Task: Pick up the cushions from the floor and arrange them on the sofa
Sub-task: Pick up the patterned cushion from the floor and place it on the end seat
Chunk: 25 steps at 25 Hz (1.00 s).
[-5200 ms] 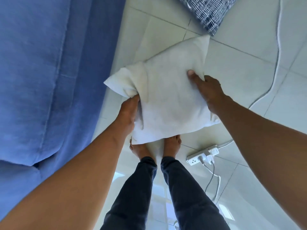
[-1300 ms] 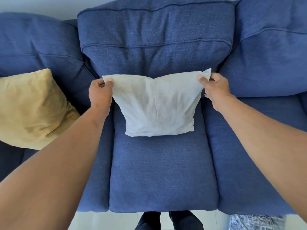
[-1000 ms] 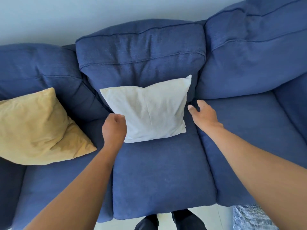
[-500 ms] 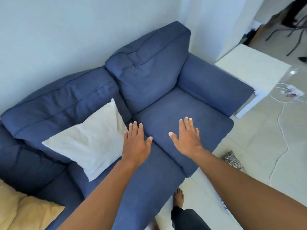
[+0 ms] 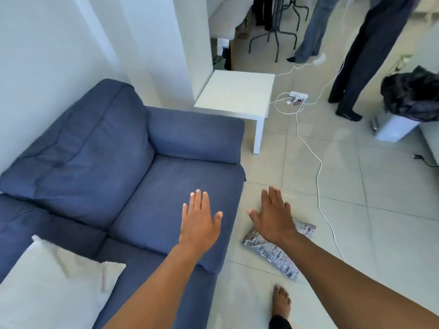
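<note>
A white cushion leans on the blue sofa at the lower left. On the floor tiles beside the sofa's front right corner lies a blue-and-white patterned cushion. My left hand hovers flat over the sofa's right seat, fingers spread, holding nothing. My right hand is stretched out above the patterned cushion, fingers apart, and covers its upper part.
A white side table stands by the sofa's right arm. A white cable and a power strip lie on the floor. Two people's legs stand at the back. My bare foot is on the tiles.
I set the white cushion on the sofa and let go with both hands. My view has swung right, bringing the patterned cushion on the floor under my right hand.
</note>
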### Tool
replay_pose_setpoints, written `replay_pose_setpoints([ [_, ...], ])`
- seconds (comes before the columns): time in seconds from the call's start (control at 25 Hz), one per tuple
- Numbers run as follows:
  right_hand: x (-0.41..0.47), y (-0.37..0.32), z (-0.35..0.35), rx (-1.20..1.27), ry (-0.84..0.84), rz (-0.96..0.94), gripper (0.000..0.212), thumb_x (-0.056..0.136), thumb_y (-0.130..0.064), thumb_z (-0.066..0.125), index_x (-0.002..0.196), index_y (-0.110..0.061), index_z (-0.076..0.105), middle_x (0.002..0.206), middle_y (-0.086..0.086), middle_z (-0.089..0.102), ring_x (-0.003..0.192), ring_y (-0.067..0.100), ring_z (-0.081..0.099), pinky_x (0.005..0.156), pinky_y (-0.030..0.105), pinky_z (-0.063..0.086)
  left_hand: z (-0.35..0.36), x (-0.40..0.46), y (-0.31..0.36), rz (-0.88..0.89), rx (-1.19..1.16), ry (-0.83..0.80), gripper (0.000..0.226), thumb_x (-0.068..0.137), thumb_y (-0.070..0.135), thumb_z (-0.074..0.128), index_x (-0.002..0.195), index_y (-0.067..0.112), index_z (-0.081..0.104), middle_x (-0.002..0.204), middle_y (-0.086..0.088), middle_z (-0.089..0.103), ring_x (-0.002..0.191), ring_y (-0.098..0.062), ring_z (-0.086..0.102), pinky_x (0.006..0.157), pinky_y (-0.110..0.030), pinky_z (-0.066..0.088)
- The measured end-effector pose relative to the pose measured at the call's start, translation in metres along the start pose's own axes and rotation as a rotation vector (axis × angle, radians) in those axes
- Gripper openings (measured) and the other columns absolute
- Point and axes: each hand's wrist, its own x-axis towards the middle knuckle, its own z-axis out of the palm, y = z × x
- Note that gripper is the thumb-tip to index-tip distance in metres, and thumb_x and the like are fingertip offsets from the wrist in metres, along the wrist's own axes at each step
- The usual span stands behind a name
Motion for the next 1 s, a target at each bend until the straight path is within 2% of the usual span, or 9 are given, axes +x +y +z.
replay_pose_setpoints([
  [0.2, 0.034, 0.126, -0.019, 0.051, -0.043, 0.127, 0.080, 0.107, -0.053, 0.037, 0.167, -0.006, 0.011, 0.177, 0.016, -0.003, 0.164, 0.032, -0.008, 0.128, 0.056, 0.009, 0.062, 0.065, 0.099, 0.031, 0.024, -0.170, 0.076, 0.112, 0.044, 0.038, 0.171, 0.007, 0.008, 0.181, -0.011, 0.002, 0.168, -0.027, -0.002, 0.135, -0.046, 0.008],
  [0.36, 0.052, 0.182, -0.018, 0.067, -0.075, 0.207, 0.080, 0.107, -0.055, 0.037, 0.166, -0.007, 0.013, 0.177, 0.016, -0.001, 0.164, 0.032, -0.007, 0.128, 0.054, 0.011, 0.095, 0.092, 0.130, -0.011, 0.024, -0.252, 0.077, 0.111, 0.043, 0.042, 0.171, 0.006, 0.011, 0.181, -0.012, 0.006, 0.168, -0.029, 0.003, 0.134, -0.047, 0.012],
  [0.52, 0.075, 0.214, -0.003, 0.100, -0.117, 0.302, 0.079, 0.107, -0.056, 0.036, 0.166, -0.008, 0.015, 0.177, 0.016, 0.004, 0.164, 0.032, -0.001, 0.129, 0.053, 0.017, 0.124, 0.122, 0.138, -0.003, 0.066, -0.354, 0.077, 0.111, 0.044, 0.040, 0.171, 0.006, 0.010, 0.181, -0.012, 0.007, 0.168, -0.028, 0.005, 0.134, -0.045, 0.014],
  [0.72, 0.099, 0.243, 0.026, 0.167, -0.132, 0.452, 0.079, 0.107, -0.054, 0.038, 0.167, -0.008, 0.014, 0.177, 0.014, 0.004, 0.165, 0.029, 0.000, 0.129, 0.049, 0.017, 0.169, 0.179, 0.142, 0.000, 0.090, -0.468, 0.075, 0.112, 0.044, 0.038, 0.170, 0.005, 0.012, 0.180, -0.014, 0.010, 0.167, -0.028, 0.009, 0.134, -0.044, 0.018],
  [0.92, 0.139, 0.291, 0.097, 0.321, -0.231, 0.588, 0.081, 0.107, -0.053, 0.042, 0.167, -0.006, 0.013, 0.177, 0.015, 0.006, 0.164, 0.030, 0.004, 0.129, 0.049, 0.016, 0.238, 0.222, 0.145, -0.063, 0.050, -0.556, 0.070, 0.112, 0.041, 0.042, 0.168, 0.005, 0.021, 0.178, -0.014, 0.020, 0.164, -0.029, 0.021, 0.129, -0.044, 0.027],
  [1.0, 0.163, 0.320, 0.141, 0.373, -0.259, 0.632, 0.082, 0.107, -0.051, 0.044, 0.167, -0.004, 0.014, 0.176, 0.018, 0.009, 0.164, 0.031, 0.007, 0.130, 0.049, 0.016, 0.283, 0.240, 0.141, -0.100, 0.026, -0.584, 0.066, 0.111, 0.040, 0.044, 0.164, 0.004, 0.030, 0.173, -0.016, 0.032, 0.159, -0.032, 0.032, 0.124, -0.046, 0.033],
])
